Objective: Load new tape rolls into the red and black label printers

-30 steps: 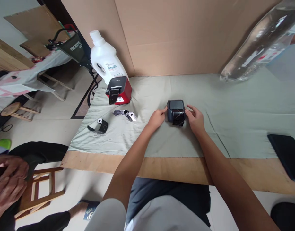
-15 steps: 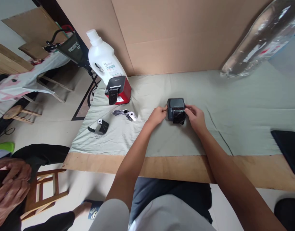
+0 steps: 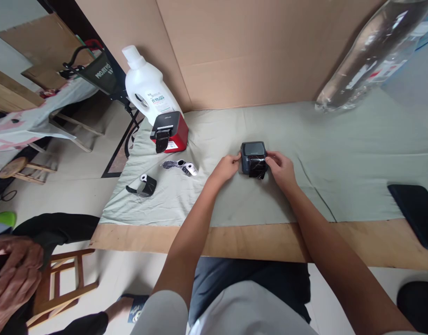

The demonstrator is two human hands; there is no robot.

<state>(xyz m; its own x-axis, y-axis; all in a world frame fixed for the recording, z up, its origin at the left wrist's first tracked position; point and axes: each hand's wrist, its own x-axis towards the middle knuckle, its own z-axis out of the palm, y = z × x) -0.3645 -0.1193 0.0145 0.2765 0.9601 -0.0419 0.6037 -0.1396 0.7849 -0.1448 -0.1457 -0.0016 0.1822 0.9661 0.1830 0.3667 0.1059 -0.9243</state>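
Fingers point(image 3: 269, 160) closer over black device point(image 3: 253, 156)

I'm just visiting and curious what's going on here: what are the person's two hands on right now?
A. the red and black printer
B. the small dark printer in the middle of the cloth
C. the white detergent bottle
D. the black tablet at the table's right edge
B: the left hand and right hand touch either side of the small dark printer, while the other things lie apart from them.
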